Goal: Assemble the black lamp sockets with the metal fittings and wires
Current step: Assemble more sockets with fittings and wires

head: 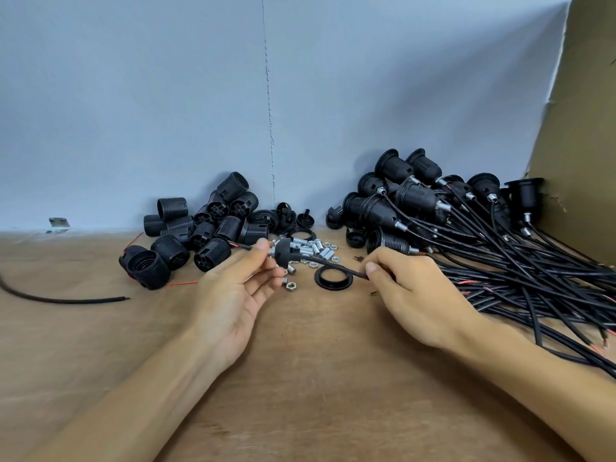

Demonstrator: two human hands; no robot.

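Head view, bench work. Clock directions are taken from the held part.

- Left hand [238,295]: palm turned up, thumb and fingertips pinching a black socket cap [287,251] just above the table [316,378].
- Right hand [413,291]: at 4 o'clock from the cap, knuckles up, thumb and forefinger pinched on a black wire [336,266].
- The wire runs from the cap down toward 4 o'clock to the right-hand pinch. Short red and black ends show at 9 o'clock, just past the left thumb. The hands are apart, joined only by this wire.
- Metal fittings [318,247]: small threaded tubes and hex nuts scattered on the table directly behind the cap and out toward 3 o'clock. A few more lie near 6 o'clock, beside the left fingertips.
- Black ring [333,287]: flat on the table at 4 o'clock, under the stretched wire. Contact with the wire cannot be judged.
- Socket shells [203,225]: loose pile of ribbed black bodies at 9 to 10 o'clock, against the wall. A thin red lead lies beside the nearest shell.
- Assembled sockets [416,198]: heap at 2 o'clock, each with a metal fitting at its neck. Their black leads [533,271] fan out toward 4 o'clock, passing behind the right hand.
- Cardboard sheet [580,128]: standing at the far right, behind that heap.
- Loose wire [66,300]: lying alone on the table at 8 o'clock, well apart.
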